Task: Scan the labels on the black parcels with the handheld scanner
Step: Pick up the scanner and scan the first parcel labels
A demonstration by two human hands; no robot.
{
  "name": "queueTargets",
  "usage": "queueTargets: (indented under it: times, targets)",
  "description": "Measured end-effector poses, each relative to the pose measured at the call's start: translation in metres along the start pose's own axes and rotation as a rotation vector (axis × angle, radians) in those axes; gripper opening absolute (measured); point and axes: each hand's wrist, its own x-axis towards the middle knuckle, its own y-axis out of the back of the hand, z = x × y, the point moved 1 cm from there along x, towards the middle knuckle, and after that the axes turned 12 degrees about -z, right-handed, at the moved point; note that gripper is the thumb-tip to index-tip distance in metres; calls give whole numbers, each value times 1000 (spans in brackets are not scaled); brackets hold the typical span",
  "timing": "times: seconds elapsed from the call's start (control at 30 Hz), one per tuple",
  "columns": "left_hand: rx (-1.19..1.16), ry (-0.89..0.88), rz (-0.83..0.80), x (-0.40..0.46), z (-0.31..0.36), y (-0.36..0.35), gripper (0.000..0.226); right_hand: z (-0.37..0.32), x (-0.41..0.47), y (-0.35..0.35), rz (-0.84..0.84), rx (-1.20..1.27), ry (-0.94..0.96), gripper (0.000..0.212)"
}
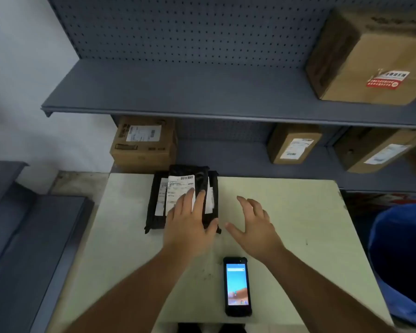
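So, nearest on the pale table [298,212]: handheld scanner [237,286], lying flat, screen lit and facing up, not held by anything. Just beyond the scanner, right hand [253,227] over bare tabletop, fingers spread, gripping nothing, though hard to tell if actually touching the surface. Left of that, left hand [190,222] laid flat on the stack of black parcels [183,198], palm down, thumb hooked round the stack's right edge, fingers stretched over the white label [179,188] of the top parcel; pressing more than clutching. Barcode visible at the label's far end, clear of the fingertips. More white labels peeking out either side from the parcels underneath. Stack sitting at the table's far edge, well apart from the scanner. Behind the table, grey shelving [178,92] with a pegboard back; cardboard boxes [144,143] with shipping labels on the lower shelf, one big box [370,58] up top right. Blue bin [401,260] right of the table.
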Motion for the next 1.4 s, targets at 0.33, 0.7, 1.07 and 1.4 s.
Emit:
queueTargets:
  times: [0.33, 0.7, 1.07, 1.4]
  targets:
    - [-48, 66, -136, -23, -27, -68, 83, 28, -19, -66, -145, 67, -76, 85]
    - [-31, 116, -310, -52, -42, -121, 80, 55, -42, -132, -258, 101, -226, 87]
    - [5, 113, -417, -60, -53, -159, 81, 73, -44, -163, -217, 169, -404, 91]
    - [-27, 136, -451, -70, -61, -175, 81, 63, -30, -184, -174, 239, -630, 88]
